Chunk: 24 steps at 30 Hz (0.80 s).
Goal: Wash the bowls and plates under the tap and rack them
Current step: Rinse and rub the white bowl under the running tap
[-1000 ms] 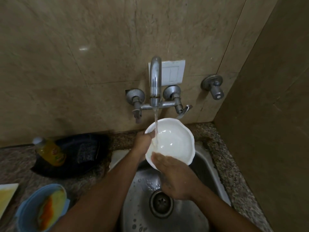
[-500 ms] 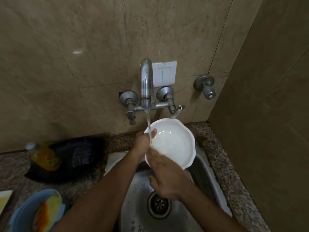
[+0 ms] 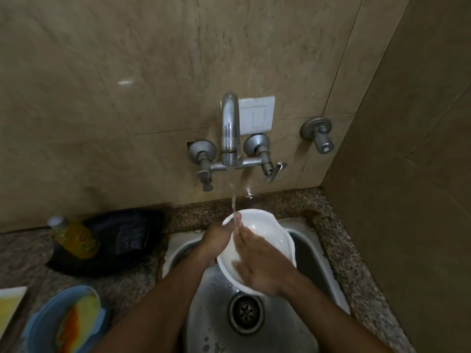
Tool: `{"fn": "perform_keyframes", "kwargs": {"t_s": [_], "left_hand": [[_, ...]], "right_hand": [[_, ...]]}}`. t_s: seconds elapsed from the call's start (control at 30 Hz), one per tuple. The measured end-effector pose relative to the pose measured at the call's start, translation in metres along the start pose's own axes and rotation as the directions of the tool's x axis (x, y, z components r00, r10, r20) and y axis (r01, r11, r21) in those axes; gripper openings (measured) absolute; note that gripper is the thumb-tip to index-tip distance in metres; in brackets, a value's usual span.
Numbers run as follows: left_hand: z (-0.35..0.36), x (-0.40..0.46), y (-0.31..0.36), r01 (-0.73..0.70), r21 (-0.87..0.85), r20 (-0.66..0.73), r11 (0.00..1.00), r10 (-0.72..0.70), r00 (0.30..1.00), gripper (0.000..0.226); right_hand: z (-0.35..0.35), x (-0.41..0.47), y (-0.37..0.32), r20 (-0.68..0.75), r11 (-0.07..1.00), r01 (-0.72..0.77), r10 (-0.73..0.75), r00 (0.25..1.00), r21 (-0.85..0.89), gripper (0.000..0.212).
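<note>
The left hand holds a white bowl by its left rim, with the thumb hooked over the edge near the top and the other fingers hidden behind it, so the grip is closed around the rim. The bowl is above the steel sink, tilted with its open side toward the person, and I think this is so that the water can run over the inside and fall out at the low edge. The thin stream from the tap falls just at the upper left rim, next to the thumb. The right hand lies flat inside the bowl with straight fingers and holds nothing; it seems to rub the inner surface. The drain is directly below the bowl. On the counter at the left stand a yellow bottle, a dark pan and a blue bowl with food rests. No rack is visible, so the racking step is probably not yet near.
</note>
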<state>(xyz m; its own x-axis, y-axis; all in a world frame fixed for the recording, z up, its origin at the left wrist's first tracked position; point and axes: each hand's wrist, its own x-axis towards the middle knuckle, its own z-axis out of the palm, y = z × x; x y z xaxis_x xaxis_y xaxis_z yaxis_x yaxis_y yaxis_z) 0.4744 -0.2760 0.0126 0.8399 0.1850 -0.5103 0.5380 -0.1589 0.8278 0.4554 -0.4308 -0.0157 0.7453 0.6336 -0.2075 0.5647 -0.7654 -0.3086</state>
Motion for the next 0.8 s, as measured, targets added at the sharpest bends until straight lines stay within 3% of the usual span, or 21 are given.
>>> {"fn": "perform_keyframes", "kwargs": {"t_s": [0.07,0.13,0.17,0.23,0.3,0.33,0.4,0.43,0.63,0.73,0.8], "left_hand": [[-0.002,0.0,-0.004,0.01,0.014,-0.028,1.0,-0.01,1.0,0.056],[-0.011,0.0,-0.006,0.031,-0.022,-0.024,0.999,-0.031,0.999,0.06],[-0.017,0.001,-0.007,0.045,-0.058,0.017,0.997,-0.044,0.999,0.063],[-0.03,-0.002,-0.005,0.1,-0.12,0.133,0.988,-0.084,0.988,0.057],[-0.037,-0.006,-0.004,0.154,-0.155,0.247,0.976,-0.112,0.962,0.045],[-0.038,-0.008,-0.005,0.182,-0.168,0.289,0.969,-0.128,0.949,0.044],[-0.036,-0.014,-0.003,0.233,-0.176,0.349,0.956,-0.161,0.923,0.049],[-0.036,-0.016,0.0,0.246,-0.191,0.356,0.95,-0.166,0.92,0.051],[-0.057,-0.017,0.006,0.128,-0.19,0.286,0.974,-0.07,0.956,0.044],[-0.072,-0.022,0.002,0.057,-0.162,0.141,0.985,-0.034,0.989,0.034],[-0.082,-0.023,-0.004,0.029,-0.181,0.056,0.983,-0.019,0.998,0.031]], "right_hand": [[-0.004,-0.002,0.007,-0.074,0.999,0.01,-0.013,0.997,-0.045,0.069],[-0.01,-0.008,0.016,-0.324,0.997,-0.063,0.047,0.945,-0.042,0.062],[-0.012,-0.012,0.021,-0.441,0.992,-0.122,0.123,0.889,0.031,0.052],[-0.012,-0.02,0.027,-0.485,0.936,-0.198,0.324,0.812,0.292,0.044],[-0.015,-0.023,0.03,-0.29,0.763,-0.26,0.503,0.814,0.592,0.041],[-0.018,-0.021,0.032,-0.114,0.604,-0.283,0.534,0.838,0.745,0.038],[-0.022,-0.021,0.031,0.17,0.223,-0.301,0.464,0.869,0.927,0.022],[-0.023,-0.022,0.029,0.221,0.121,-0.302,0.443,0.869,0.945,0.019],[-0.017,-0.02,0.014,0.167,0.01,-0.197,0.49,0.855,0.98,0.03],[-0.01,-0.009,-0.002,0.178,0.044,-0.222,0.459,0.87,0.974,0.036],[-0.007,-0.001,-0.011,0.181,-0.01,-0.195,0.425,0.887,0.981,0.042]]}}
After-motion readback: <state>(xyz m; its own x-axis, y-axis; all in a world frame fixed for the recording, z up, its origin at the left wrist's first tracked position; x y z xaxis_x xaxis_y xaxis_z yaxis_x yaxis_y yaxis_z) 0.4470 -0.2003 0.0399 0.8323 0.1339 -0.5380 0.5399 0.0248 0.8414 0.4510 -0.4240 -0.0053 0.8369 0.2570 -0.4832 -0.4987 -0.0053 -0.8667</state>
